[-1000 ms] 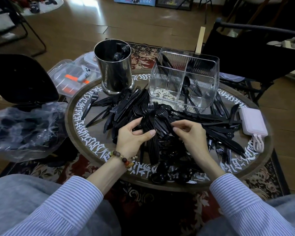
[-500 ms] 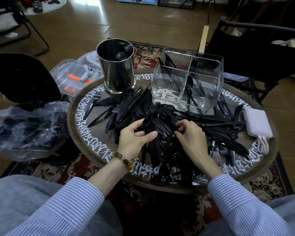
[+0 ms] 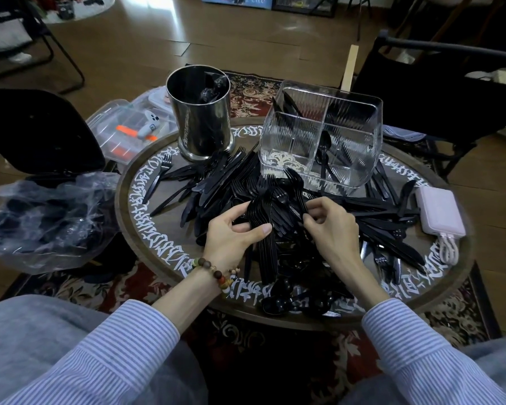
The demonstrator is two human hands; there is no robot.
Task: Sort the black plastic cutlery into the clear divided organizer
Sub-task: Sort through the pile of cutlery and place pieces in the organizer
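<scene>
- My left hand (image 3: pixel 234 235) grips a fork bundle (image 3: pixel 264 217); right hand (image 3: pixel 330 226) pinches one fork (image 3: pixel 297 188).
- Piled cutlery (image 3: pixel 216 185) overlaps beyond counting.
- One organizer (image 3: pixel 322 135) on the desk (image 3: pixel 146 229), contents blurred.

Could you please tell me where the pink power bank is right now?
In the head view, the pink power bank lies at the round table's right edge, right of the cutlery pile.

The left hand (image 3: pixel 234 232) and right hand (image 3: pixel 332 226) are covering part of the cutlery pile (image 3: pixel 216 182) — pieces beneath are blending together, their types unclear near the table's (image 3: pixel 135 229) centre.
</scene>
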